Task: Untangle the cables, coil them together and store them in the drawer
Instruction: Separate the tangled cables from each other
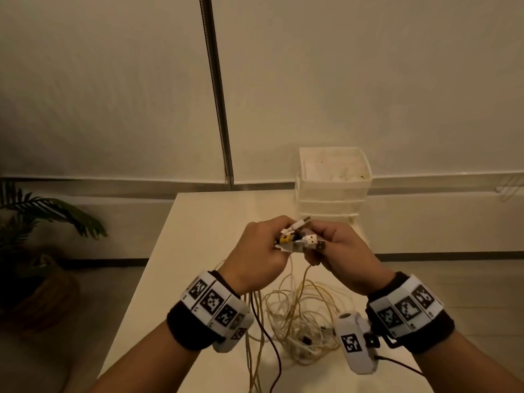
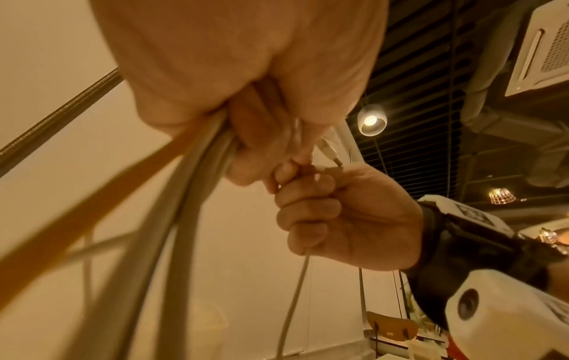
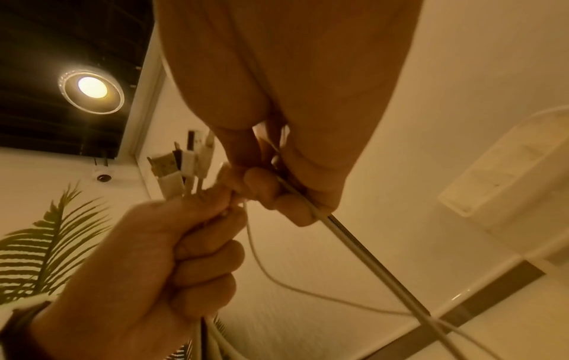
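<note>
Both hands are raised together above the table. My left hand (image 1: pixel 263 245) grips a bunch of cable ends, their white, black and yellow plugs (image 1: pixel 295 236) sticking out between the hands. In the right wrist view the plugs (image 3: pixel 181 160) stand above the left fist (image 3: pixel 172 255). My right hand (image 1: pixel 337 248) pinches one white cable (image 3: pixel 354 255) that runs down from its curled fingers; the same cable (image 2: pixel 295 292) hangs below the right fist (image 2: pixel 338 219). The rest of the white and yellow cables (image 1: pixel 300 316) lies tangled on the table (image 1: pixel 198 222) under my wrists. A white drawer unit (image 1: pixel 333 182) stands at the table's far edge.
A dark metal pole (image 1: pixel 217 89) rises behind the table against the pale wall. A potted palm (image 1: pixel 37 222) stands on the floor at the left. A thin black cord (image 1: pixel 269 344) trails over the table's near edge beside the tangle.
</note>
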`<state>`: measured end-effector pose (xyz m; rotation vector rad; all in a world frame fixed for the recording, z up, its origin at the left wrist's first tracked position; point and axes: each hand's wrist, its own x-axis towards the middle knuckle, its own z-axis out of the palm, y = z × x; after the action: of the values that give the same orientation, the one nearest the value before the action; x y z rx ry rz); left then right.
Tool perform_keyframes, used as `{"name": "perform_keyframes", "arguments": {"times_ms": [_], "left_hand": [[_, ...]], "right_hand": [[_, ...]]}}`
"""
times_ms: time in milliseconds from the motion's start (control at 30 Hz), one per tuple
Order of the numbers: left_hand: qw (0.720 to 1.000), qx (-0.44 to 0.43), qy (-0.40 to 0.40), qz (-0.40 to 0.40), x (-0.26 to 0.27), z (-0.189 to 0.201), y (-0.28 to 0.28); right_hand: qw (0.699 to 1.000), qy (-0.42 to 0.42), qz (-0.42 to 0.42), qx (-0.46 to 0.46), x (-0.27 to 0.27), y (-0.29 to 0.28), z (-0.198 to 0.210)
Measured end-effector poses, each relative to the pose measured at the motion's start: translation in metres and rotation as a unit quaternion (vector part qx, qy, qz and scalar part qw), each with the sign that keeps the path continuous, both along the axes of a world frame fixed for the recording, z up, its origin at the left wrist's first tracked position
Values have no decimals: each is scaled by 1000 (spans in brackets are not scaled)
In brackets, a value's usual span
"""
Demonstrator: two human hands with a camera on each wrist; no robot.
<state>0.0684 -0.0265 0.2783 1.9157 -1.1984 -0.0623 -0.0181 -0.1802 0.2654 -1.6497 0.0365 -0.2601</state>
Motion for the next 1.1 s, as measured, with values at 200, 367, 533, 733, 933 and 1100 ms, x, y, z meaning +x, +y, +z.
{"name": "perform_keyframes", "arguments": {"times_ms": [200,367,533,733,933,1100], "left_hand": [[999,8,-21,46,9,5,1],[982,-63,-62,167,30,33,14],[921,-194,-31,336,69,68,53],[958,-100,-47,264,55,42,46],[993,-62,-2,98,29,12,34],[999,-8,21,-29,8,-1,16]], "right_hand": [[999,10,12,-29,-5,1,4],[999,27,-35,-25,-6,-1,-14],[993,101,-57,-30,-22,-14,-55],[986,99,-71,113,-17,-9,-45],[967,67,-24,245,-12,1,-14],[975,54,15,217,-6,12,10]]}}
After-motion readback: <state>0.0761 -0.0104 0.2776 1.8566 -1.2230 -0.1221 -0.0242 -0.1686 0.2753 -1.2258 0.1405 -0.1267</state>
